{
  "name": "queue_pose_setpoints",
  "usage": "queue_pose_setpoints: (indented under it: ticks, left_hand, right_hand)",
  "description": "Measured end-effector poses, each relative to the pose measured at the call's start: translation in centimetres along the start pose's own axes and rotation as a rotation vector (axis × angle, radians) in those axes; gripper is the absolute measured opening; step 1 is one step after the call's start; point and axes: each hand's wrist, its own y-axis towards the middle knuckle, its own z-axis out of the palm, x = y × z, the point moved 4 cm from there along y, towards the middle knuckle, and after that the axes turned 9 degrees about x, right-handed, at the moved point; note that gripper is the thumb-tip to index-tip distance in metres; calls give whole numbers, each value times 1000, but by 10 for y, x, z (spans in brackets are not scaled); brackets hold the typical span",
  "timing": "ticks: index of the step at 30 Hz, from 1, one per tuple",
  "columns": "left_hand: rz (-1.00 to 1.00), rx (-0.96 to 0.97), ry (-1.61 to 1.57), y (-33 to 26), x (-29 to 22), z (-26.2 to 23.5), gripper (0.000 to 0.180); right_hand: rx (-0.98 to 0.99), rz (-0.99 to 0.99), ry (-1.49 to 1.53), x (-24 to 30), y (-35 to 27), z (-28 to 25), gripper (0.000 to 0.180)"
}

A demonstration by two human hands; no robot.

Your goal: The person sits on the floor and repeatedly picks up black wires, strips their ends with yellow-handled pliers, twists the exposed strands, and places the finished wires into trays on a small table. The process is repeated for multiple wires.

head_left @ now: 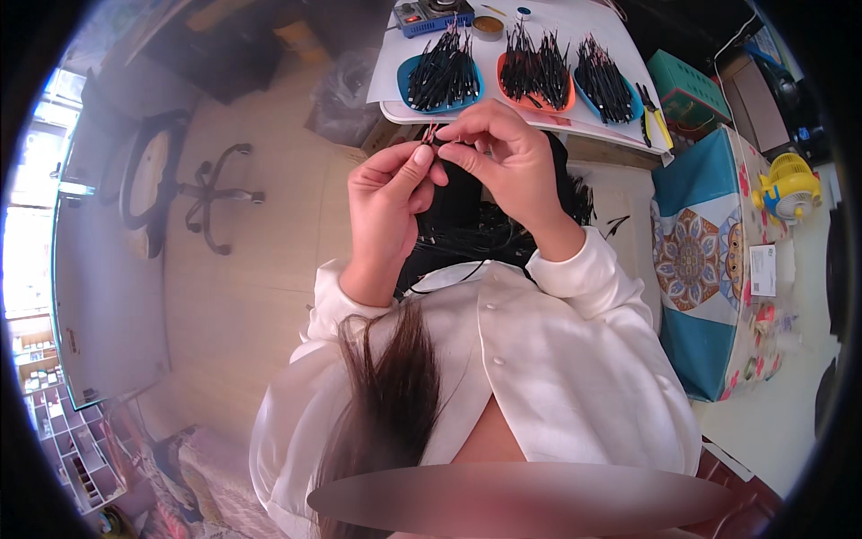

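In front of my chest, at the table's near edge, my left hand (384,193) pinches the stripped end of a thin black cable, its fine reddish wires (431,135) sticking up past the thumb and forefinger. Close beside it on the right, my right hand (516,166) is closed in a pinch at the same wire ends, thumb and forefinger nearly touching the left fingertips. The exact hold of the right fingertips is small and partly hidden. More black cables (476,241) lie in a loose heap across my lap below both hands.
On the white table (391,67), a blue tray (405,83), an orange tray (569,101) and another blue tray (636,109) hold bundled black cables. Behind are a portable stove (433,20) and a round tin (488,28). Yellow-handled wire strippers (661,126) lie at the right edge.
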Motion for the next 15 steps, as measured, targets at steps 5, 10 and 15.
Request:
queue_pose_setpoints:
  ticks: [5,10,15]
  left_hand:
    - [54,-5,8,-1,0,-2,14]
    - [152,-4,171,-1,-2,6,14]
    - [33,44,173,1,2,11,15]
  right_hand:
    - [-32,162,421,-13,-4,-9,15]
    - [35,291,222,-11,-7,-11,12]
    - [29,177,-6,-3,-7,-12,9]
